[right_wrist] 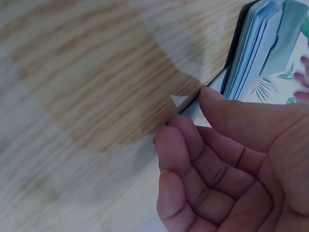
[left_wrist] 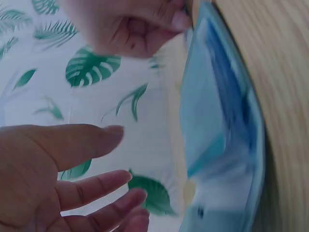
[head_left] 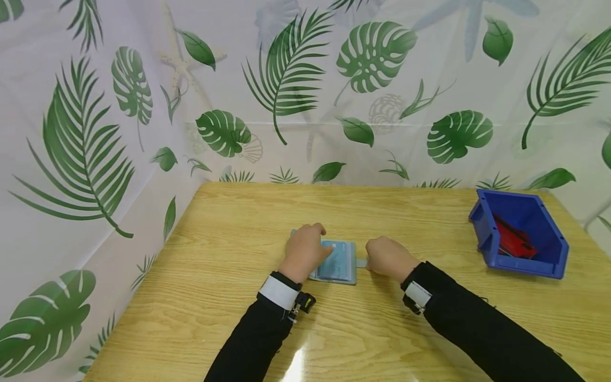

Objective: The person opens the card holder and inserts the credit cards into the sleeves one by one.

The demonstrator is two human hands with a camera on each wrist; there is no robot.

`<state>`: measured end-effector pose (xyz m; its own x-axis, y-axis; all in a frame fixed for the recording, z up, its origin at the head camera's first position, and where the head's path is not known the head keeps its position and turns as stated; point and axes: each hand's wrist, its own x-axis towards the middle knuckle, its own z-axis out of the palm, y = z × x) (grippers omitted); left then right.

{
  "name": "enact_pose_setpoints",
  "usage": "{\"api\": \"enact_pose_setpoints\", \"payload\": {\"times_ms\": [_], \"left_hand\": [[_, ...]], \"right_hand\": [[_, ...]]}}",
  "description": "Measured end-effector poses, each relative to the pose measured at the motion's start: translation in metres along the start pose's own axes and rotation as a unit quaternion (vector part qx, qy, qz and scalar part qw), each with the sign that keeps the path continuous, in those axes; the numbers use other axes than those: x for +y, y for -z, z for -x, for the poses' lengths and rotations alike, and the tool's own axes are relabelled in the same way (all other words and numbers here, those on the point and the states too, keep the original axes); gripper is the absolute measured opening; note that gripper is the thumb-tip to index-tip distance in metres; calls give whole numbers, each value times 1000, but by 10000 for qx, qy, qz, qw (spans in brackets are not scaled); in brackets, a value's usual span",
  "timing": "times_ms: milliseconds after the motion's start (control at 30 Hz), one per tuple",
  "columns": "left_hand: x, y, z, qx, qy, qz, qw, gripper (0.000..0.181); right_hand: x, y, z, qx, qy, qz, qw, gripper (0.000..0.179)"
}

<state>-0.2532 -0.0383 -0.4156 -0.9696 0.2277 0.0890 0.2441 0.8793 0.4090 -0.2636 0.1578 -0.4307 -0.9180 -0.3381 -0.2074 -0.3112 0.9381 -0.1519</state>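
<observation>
A light blue card holder (head_left: 341, 262) lies opened out on the wooden table, with clear card sleeves inside it. My left hand (head_left: 305, 252) hovers over its left half and hides part of it. In the left wrist view the thumb and fingers of that hand (left_wrist: 72, 169) are parted, with nothing between them. From the holder's right edge sticks out a short strap (head_left: 361, 263). My right hand (head_left: 389, 258) pinches this strap; in the right wrist view its thumb lies against the strap (right_wrist: 193, 110) and the other fingers curl in below.
At the right of the table (head_left: 238, 212) stands a blue plastic bin (head_left: 530, 265) with a red and dark item (head_left: 515, 239) in it. A white leaf-patterned cloth (head_left: 296, 143) hangs behind the table and along its left side.
</observation>
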Motion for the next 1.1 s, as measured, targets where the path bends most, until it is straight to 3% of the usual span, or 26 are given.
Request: {"api": "enact_pose_setpoints", "payload": {"times_ms": [167,300,400,733,1100], "left_hand": [[18,-20,-8,-249,-2,-656,9975,43],[19,-34,-11,-469,-11,-897,9949,46],[18,-40,-12,-466,-70,-935,9945,50],[29,-42,-14,-615,248,-776,9948,52],[24,-42,-18,-736,365,-333,9961,61]], "right_hand": [[1,1,1,88,162,19,9998,20],[1,0,1,132,225,13,9997,20],[0,0,2,156,240,-6,9996,20],[3,-1,3,191,224,-36,9996,20],[3,-1,1,91,100,54,9999,21]]}}
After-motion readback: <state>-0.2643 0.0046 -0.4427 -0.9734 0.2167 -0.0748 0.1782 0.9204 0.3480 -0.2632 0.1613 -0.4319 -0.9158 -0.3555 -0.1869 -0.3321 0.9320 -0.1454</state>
